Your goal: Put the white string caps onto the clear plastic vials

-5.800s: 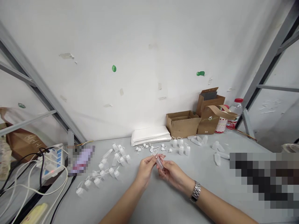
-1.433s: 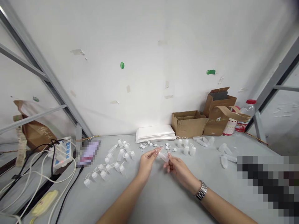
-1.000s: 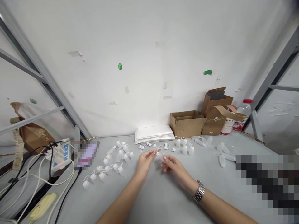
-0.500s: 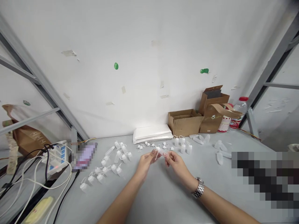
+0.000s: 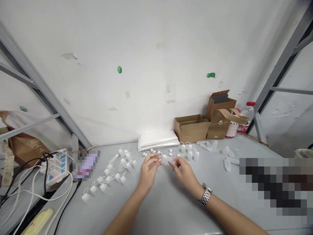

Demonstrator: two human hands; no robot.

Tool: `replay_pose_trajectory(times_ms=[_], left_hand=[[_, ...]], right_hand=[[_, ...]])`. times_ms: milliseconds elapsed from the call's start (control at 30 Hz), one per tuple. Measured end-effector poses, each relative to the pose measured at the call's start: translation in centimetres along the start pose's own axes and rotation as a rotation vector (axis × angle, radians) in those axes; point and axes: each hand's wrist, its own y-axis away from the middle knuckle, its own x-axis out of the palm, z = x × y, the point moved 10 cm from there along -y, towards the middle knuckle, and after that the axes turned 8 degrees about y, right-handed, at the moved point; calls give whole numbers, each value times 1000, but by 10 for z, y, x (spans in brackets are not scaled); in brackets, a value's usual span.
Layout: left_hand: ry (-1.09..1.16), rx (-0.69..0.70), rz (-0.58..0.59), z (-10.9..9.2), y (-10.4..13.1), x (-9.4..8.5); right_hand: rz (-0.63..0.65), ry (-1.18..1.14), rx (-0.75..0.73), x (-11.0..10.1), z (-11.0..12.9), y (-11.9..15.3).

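Observation:
A small translucent plastic bottle with a white cap (image 5: 165, 157) is between my two hands above the grey table. My right hand (image 5: 182, 170) pinches it from the right between thumb and fingertips. My left hand (image 5: 148, 168) is at its left, thumb and index finger curled close together; what lies between those fingertips is too small to make out. Several white caps with loop straps (image 5: 170, 152) lie just beyond my hands. Several capped bottles (image 5: 103, 187) are grouped on the left, and more capped bottles (image 5: 196, 156) stand right of my hands.
Uncapped translucent bottles (image 5: 227, 164) lie on the right. A white stack of flat sheets (image 5: 157, 140), an open cardboard box (image 5: 192, 130) and a brown paper bag (image 5: 218, 127) stand along the wall. Left are a phone (image 5: 87, 164), a power strip (image 5: 57, 168) and cables.
My left fingers have shifted slightly left from the bottle and their grip has changed. My right hand stays at the bottle. The view has turned slightly to the right.

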Motion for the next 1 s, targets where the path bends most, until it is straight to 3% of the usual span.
replay_pose_trajectory(times_ms=[167, 300, 467, 533, 700, 800, 900, 1000], left_hand=[[-114, 107, -54, -13, -1, -9], [-130, 130, -81, -13, -5, -15], [-114, 124, -129, -13, -9, -26], [-98, 105, -131, -11, -12, -29], [-14, 12, -95, 1, -16, -27], [52, -79, -34, 11, -14, -13], [69, -158, 54, 18, -9, 5], [85, -205, 26, 24, -6, 4]], right_hand=[[-4, 132, -80, 4, 7, 3], [-17, 224, -231, 4, 25, 7], [71, 250, -509, 4, 52, 16], [119, 191, -542, 1, 55, 16], [204, -127, -297, -10, 42, 6], [188, -340, -138, -11, 32, 3], [158, -518, -18, -9, 22, -1], [218, -738, 90, 2, 15, -3]])
